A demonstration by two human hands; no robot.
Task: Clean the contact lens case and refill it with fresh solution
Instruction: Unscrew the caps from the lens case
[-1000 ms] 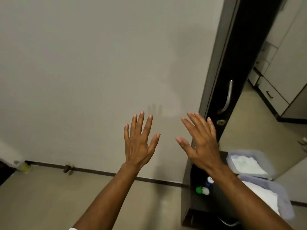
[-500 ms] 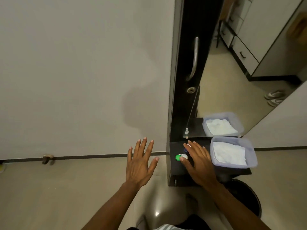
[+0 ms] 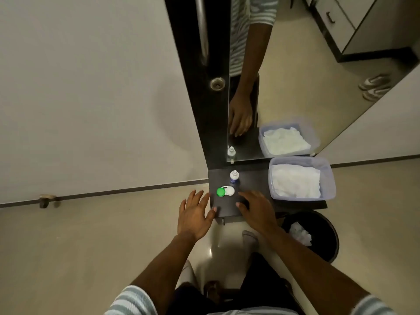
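A contact lens case (image 3: 225, 191) with one green cap and one white cap lies on a small dark shelf (image 3: 223, 209) below a mirror. Just behind it stands a small white solution bottle (image 3: 234, 176) with a blue label. My left hand (image 3: 194, 214) hovers open at the shelf's left front corner, fingers spread, holding nothing. My right hand (image 3: 256, 209) is open too, palm down over the shelf just right of the case, fingertips close to it but apart from it.
A clear plastic tub (image 3: 328, 178) with white tissues sits on the shelf's right end. A black waste bin (image 3: 327, 223) holding crumpled tissue stands on the floor below it. The mirror (image 3: 295, 64) reflects the tub, bottle and my arm. A dark door frame (image 3: 197, 87) rises behind the shelf.
The view has tilted down from the wall to the shelf. Both hands have come down, the left to the shelf's corner, the right lying over the shelf beside the case.
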